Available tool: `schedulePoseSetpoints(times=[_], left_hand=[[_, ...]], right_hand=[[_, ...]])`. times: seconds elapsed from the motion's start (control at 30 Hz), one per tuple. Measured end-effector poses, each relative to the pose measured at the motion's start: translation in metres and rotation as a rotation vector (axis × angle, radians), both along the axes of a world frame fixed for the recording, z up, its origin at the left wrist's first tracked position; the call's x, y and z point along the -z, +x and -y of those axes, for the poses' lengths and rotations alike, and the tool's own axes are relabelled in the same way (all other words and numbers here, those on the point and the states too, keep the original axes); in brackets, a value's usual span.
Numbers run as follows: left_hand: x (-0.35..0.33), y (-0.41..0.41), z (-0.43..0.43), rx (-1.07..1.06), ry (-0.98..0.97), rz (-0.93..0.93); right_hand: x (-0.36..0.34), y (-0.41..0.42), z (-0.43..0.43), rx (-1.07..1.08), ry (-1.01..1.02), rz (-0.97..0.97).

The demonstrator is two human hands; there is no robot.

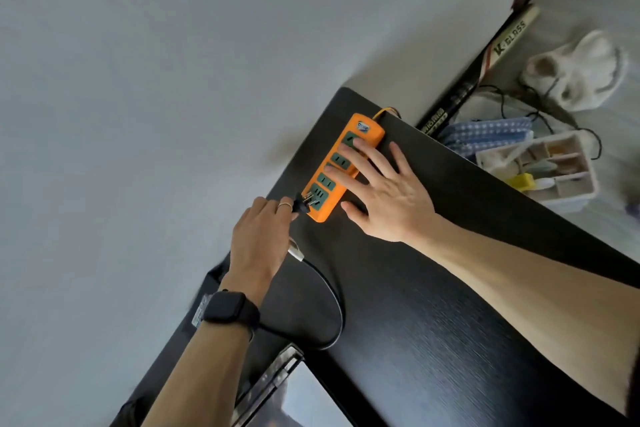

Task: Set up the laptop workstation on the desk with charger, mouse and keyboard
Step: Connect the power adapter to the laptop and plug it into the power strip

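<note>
Head view: the grip of the left hand (259, 236) is pinched on a black three-pronged charger plug (304, 207). Its bare prongs are aimed toward 1 o'clock, at the end socket of a long orange plastic power strip (326, 181). The strip is pressed down by the right hand (388, 198), fingers spread flat. A black cable (337, 305) is looped toward 6 o'clock over the dark wood-grain surface (450, 322). Plugging in the charger appears to be in hand. Next, the prongs must be lined up with the slots and pushed home.

I count two hands, left hand (259, 236) and right hand (388, 198); one orange power strip (362, 125) showing four green sockets (325, 180); one black plug (301, 206); one watch (230, 310); one ring (284, 205).
</note>
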State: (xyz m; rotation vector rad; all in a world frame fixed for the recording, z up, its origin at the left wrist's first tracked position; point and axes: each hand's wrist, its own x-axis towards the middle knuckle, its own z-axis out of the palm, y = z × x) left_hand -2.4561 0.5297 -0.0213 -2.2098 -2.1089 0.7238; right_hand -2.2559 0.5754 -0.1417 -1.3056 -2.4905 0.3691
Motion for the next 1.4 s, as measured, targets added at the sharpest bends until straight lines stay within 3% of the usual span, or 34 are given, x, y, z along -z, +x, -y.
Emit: schedulePoseSetpoints(times=[0.2,0.43,0.73,1.07,1.27,1.4], left_hand=[[-0.016,0.020,-0.019,0.078,-0.118,-0.095],[-0.028,0.035,-0.032,0.006,-0.257,-0.168],[-0.031,0.031,-0.019,0.033,-0.234,-0.186],[-0.027,0.043,-0.036,0.223,-0.252,-0.258],[-0.017,0.040,-0.029,0.097,-0.140,-0.071],[-0.006,0.036,-0.032,-0.321,-0.001,0.225]], right_hand=[[-0.001,0.003,0.004,0.002,-0.007,-0.024],[-0.003,0.003,0.007,0.008,-0.007,-0.042],[-0.001,0.003,0.006,0.009,-0.022,-0.047],[-0.004,0.000,0.005,0.019,-0.028,-0.026],[-0.005,0.002,0.005,0.016,-0.024,-0.030],[-0.005,0.000,0.004,0.017,-0.029,-0.030]])
